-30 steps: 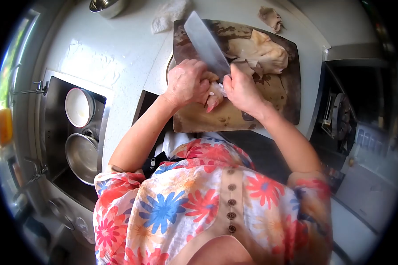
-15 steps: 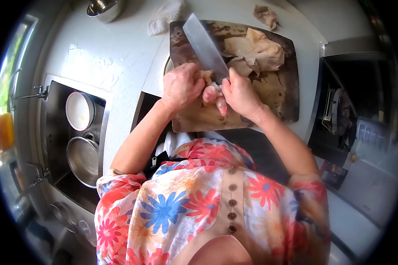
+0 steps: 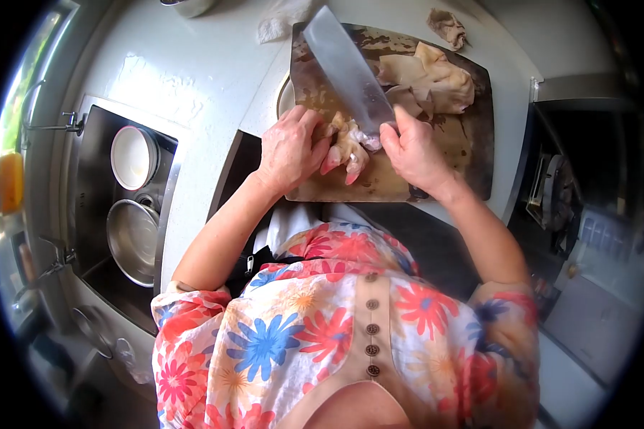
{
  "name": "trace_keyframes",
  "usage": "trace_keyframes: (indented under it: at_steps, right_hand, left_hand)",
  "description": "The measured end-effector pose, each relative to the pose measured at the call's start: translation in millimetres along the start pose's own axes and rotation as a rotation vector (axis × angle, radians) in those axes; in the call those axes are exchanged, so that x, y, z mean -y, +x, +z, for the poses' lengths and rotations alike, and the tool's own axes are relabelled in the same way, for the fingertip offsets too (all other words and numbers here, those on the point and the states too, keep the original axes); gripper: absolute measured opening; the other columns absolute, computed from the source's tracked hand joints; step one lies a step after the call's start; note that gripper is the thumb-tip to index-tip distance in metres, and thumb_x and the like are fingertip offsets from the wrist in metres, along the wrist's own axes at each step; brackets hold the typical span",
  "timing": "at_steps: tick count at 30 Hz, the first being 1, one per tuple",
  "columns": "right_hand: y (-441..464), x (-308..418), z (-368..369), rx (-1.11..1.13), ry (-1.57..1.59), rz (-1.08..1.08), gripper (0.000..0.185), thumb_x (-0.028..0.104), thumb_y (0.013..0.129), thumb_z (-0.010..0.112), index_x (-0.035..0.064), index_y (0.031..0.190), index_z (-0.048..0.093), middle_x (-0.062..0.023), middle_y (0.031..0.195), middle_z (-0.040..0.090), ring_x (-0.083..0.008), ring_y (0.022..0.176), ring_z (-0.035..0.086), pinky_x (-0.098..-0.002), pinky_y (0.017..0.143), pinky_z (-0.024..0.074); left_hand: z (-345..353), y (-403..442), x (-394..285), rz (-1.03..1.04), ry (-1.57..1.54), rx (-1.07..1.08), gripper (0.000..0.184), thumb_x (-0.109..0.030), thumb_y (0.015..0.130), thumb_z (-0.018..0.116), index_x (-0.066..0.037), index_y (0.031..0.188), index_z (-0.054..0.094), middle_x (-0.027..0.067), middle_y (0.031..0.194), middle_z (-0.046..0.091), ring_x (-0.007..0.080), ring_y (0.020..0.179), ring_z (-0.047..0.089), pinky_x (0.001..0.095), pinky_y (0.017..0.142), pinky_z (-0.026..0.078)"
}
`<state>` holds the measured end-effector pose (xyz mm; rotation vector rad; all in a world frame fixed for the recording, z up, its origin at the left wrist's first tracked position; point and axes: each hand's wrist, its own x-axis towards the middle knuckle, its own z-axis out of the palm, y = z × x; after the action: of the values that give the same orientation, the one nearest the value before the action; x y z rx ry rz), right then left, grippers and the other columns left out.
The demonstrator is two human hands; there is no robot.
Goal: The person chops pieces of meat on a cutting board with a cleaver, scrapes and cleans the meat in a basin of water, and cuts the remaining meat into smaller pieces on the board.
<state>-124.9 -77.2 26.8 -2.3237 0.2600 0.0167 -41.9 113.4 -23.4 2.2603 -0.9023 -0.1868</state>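
Note:
My right hand [image 3: 416, 149] is closed round the handle of a broad cleaver [image 3: 347, 68]. The blade points away and to the left over the dark-stained cutting board [image 3: 454, 168], its near end beside a piece of raw meat [image 3: 350, 149]. This meat is pale with pink tips and lies on the board between my hands. My left hand [image 3: 291, 146] has its fingers curled against the meat's left end, gripping it; the fingertips are partly hidden. Behind the cleaver, a larger pale, folded piece of raw meat with skin [image 3: 440, 82] rests on the board.
A crumpled brown cloth [image 3: 447, 28] and a white cloth [image 3: 283, 20] lie beyond the board. To the left, the sink [image 3: 96, 214] holds a white bowl [image 3: 132, 157] and a metal basin [image 3: 131, 239]. A dark stove-like recess [image 3: 587, 136] is at the right.
My right hand and the cleaver have moved right, apart from my left hand. More of the meat between them now shows, spread on the board. The whole view has shifted slightly.

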Motion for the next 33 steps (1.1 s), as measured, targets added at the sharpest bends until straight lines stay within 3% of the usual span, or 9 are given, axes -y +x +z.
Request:
trace_keyframes:
  at_steps: [7, 10, 13, 17, 21, 24, 28, 33]
  right_hand:
    - [10.0, 0.4, -3.3, 0.058, -0.147, -0.179, 0.013, 0.008, 0.085, 0.052, -0.0003, 0.082, 0.043, -0.0234, 0.066, 0.055, -0.0432, 0.065, 0.056, -0.0484, 0.055, 0.0422]
    - [16.9, -0.4, -7.5, 0.046, -0.145, -0.183, 0.013, 0.008, 0.085, 0.052, -0.0004, 0.081, 0.043, -0.0235, 0.066, 0.054, -0.0435, 0.066, 0.055, -0.0482, 0.056, 0.0418]
    - [18.9, -1.7, -10.5, 0.053, -0.115, -0.125, 0.015, 0.009, 0.085, 0.053, -0.001, 0.079, 0.044, -0.0239, 0.066, 0.053, -0.0437, 0.065, 0.054, -0.0473, 0.055, 0.041]
    - [22.9, -8.6, -12.1, 0.054, -0.124, -0.114, 0.016, 0.01, 0.085, 0.053, -0.0017, 0.079, 0.044, -0.0243, 0.066, 0.053, -0.0442, 0.065, 0.053, -0.0468, 0.055, 0.041]
    - [16.6, -13.8, -20.2, 0.06, -0.132, -0.053, 0.018, 0.011, 0.087, 0.052, -0.0012, 0.079, 0.043, -0.0241, 0.064, 0.052, -0.044, 0.062, 0.053, -0.0471, 0.054, 0.0403]
    - [9.3, -8.8, -17.5, 0.073, -0.171, -0.101, 0.018, 0.011, 0.087, 0.053, -0.0011, 0.079, 0.042, -0.0239, 0.064, 0.053, -0.044, 0.062, 0.053, -0.0474, 0.053, 0.0402]
    - [7.0, -5.6, -17.7, 0.123, -0.161, 0.002, 0.015, 0.009, 0.087, 0.051, -0.0012, 0.081, 0.042, -0.0248, 0.064, 0.054, -0.0451, 0.064, 0.054, -0.0488, 0.054, 0.0404]
    - [8.3, -3.0, -6.2, 0.07, -0.122, 0.01, 0.014, 0.009, 0.087, 0.05, -0.0019, 0.083, 0.042, -0.026, 0.064, 0.054, -0.046, 0.065, 0.054, -0.0503, 0.055, 0.041]
  left_hand:
    - [-3.5, 6.0, 0.0, -0.004, 0.007, 0.021, 0.02, -0.018, 0.076, 0.062, -0.006, 0.092, 0.059, 0.0122, 0.088, 0.056, 0.0322, 0.088, 0.056, 0.0408, 0.072, 0.048]
    - [-3.3, 10.0, 0.0, -0.002, -0.024, -0.089, 0.023, -0.014, 0.073, 0.064, -0.006, 0.094, 0.062, 0.0116, 0.089, 0.058, 0.0312, 0.084, 0.058, 0.039, 0.072, 0.048]
    - [-7.3, 13.9, -14.7, 0.243, 0.025, -0.208, 0.025, -0.016, 0.071, 0.066, -0.008, 0.095, 0.063, 0.0103, 0.089, 0.058, 0.0289, 0.085, 0.057, 0.0381, 0.074, 0.048]
    - [20.2, 6.2, -37.7, 0.35, 0.226, 0.061, 0.022, -0.014, 0.065, 0.064, -0.01, 0.087, 0.063, 0.0063, 0.108, 0.052, 0.0252, 0.106, 0.047, 0.0438, 0.091, 0.032]
    - [5.1, 0.0, -15.4, 0.437, 0.258, 0.054, 0.03, -0.013, 0.065, 0.059, -0.011, 0.095, 0.065, 0.005, 0.113, 0.053, 0.0233, 0.11, 0.047, 0.0465, 0.097, 0.029]
    - [-0.1, 2.6, -2.1, 0.464, 0.23, -0.004, 0.034, -0.013, 0.065, 0.059, -0.013, 0.099, 0.066, 0.0035, 0.115, 0.054, 0.0222, 0.11, 0.048, 0.0479, 0.101, 0.026]
    - [-3.7, 5.2, -4.1, 0.45, 0.234, 0.049, 0.041, -0.009, 0.068, 0.059, -0.015, 0.109, 0.062, 0.0026, 0.112, 0.055, 0.0223, 0.106, 0.05, 0.05, 0.103, 0.023]
    - [2.3, 14.5, -14.5, 0.368, 0.266, 0.098, 0.041, -0.009, 0.066, 0.061, -0.017, 0.107, 0.062, 0.0032, 0.1, 0.054, 0.0227, 0.099, 0.051, 0.0513, 0.101, 0.023]
